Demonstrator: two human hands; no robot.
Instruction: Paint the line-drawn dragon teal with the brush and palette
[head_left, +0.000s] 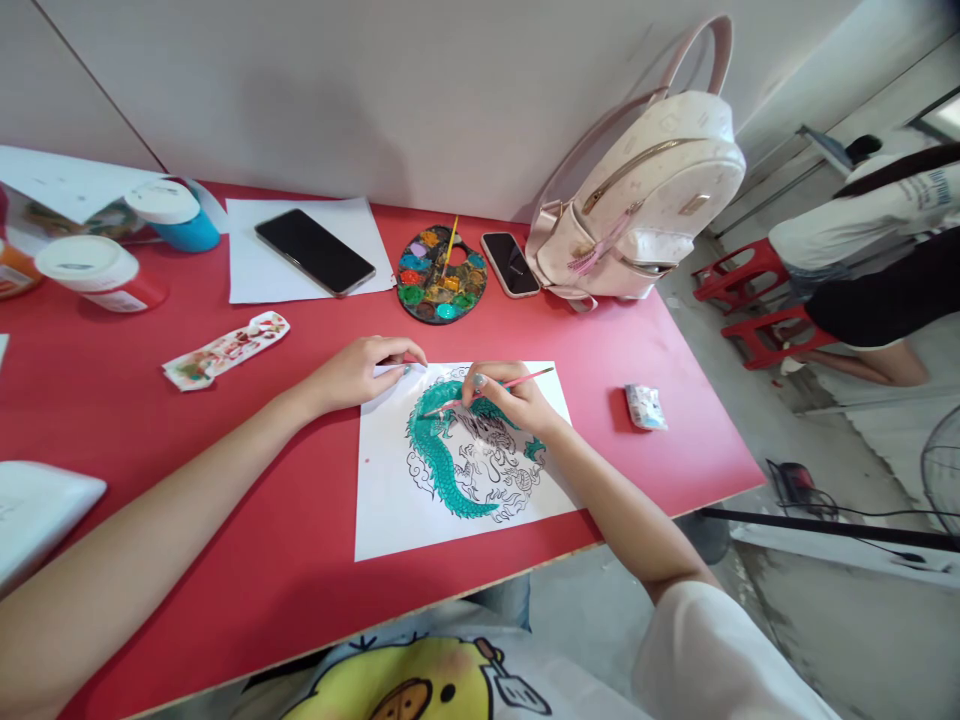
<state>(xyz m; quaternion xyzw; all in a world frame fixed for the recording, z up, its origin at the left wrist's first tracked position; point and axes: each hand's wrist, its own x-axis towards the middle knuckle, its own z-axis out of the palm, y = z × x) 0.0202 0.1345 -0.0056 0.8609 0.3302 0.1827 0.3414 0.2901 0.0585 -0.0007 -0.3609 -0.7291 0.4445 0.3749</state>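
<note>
Right hand (pixel 511 396) pinched a thin paintbrush (pixel 534 376) between thumb and fingertips. The handle pointed up and right, and the tip sat down on the teal part of the dragon drawing (pixel 450 470), near its top. Left hand (pixel 367 370) lay palm down with fingers loosely bent. Its fingertips pressed the top left corner of the paper (pixel 390 515) and it gripped nothing. The paper lay flat near the front edge of the red counter (pixel 247 540), right before the person, both forearms reaching over it. The dragon's body was mostly teal, the head and middle uncoloured line work.

Just beyond the paper sat a round palette (pixel 441 278) with many coloured blobs and a yellow brush (pixel 451 243) resting across it. A phone (pixel 510 264) lay face up right of the palette, touching or nearly touching a pale backpack (pixel 652 180) propped against the wall. Left of the palette, a dark phone (pixel 315 252) lay on a blank white sheet (pixel 247 275). A paint-smeared strip (pixel 225 350) lay left of the left hand, apart from it. At the far left were a red cup (pixel 105 275) and a blue cup (pixel 174 215), both with white lids. A small packet (pixel 645 407) lay right of the paper, near the counter's end. Off the counter on the right, another person (pixel 862 250) sat by red stools (pixel 750 270), well apart.
</note>
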